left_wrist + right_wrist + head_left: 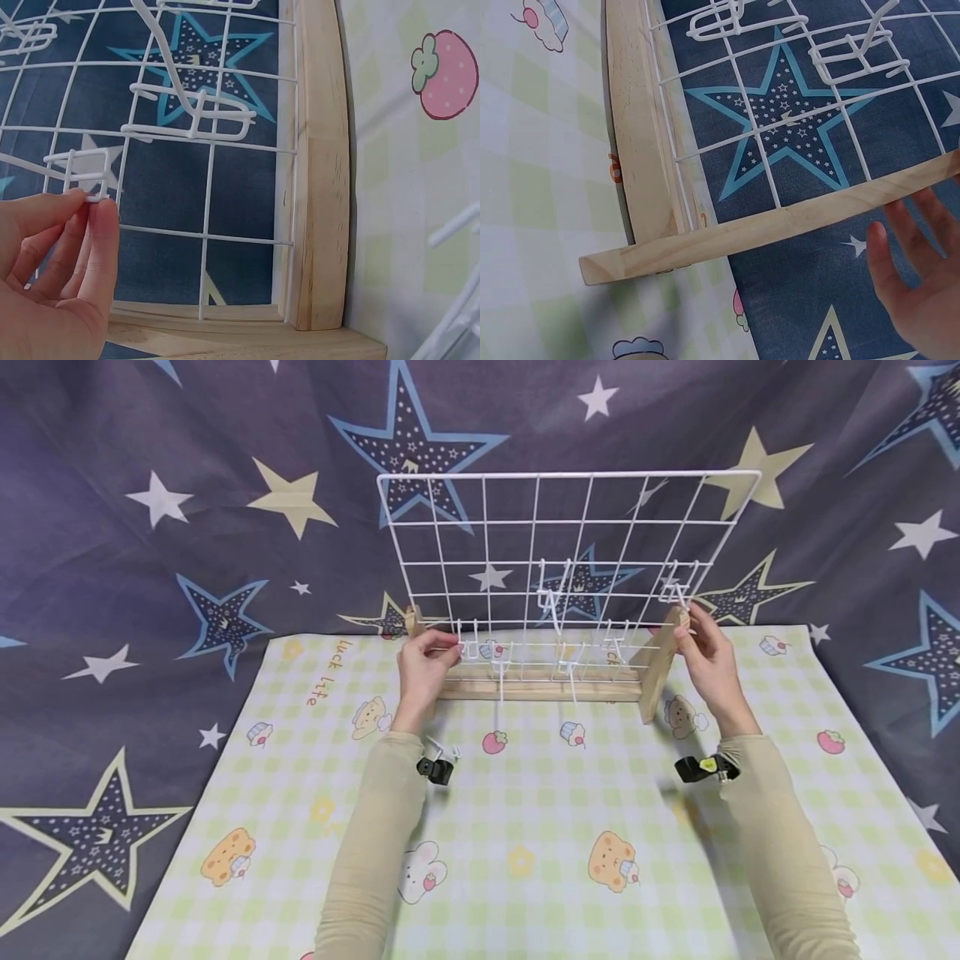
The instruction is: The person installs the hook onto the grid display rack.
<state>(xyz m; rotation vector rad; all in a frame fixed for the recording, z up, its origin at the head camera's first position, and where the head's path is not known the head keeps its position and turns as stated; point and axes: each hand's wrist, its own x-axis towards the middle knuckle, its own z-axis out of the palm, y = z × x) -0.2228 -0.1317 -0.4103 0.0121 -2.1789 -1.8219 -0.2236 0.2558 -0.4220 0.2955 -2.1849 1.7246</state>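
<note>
A white wire grid [510, 522] stands upright in a wooden stand [540, 689], with several white wire hooks [551, 600] hung on it. My left hand [423, 672] is at the grid's lower left. In the left wrist view, its thumb and fingertips pinch the lower edge of a white hook [88, 163] that lies against the grid wires. At the stand's right end, my right hand [708, 660] holds the upper part of the wooden side post [658, 668], thumb in front and fingers behind. Part of that hand is cut off in the right wrist view.
A loose white hook [444, 748] lies on the checked tablecloth [525, 810] beside my left wrist. Black wrist straps [437, 770] show at both cuffs. A dark curtain with stars [225, 468] hangs behind the table.
</note>
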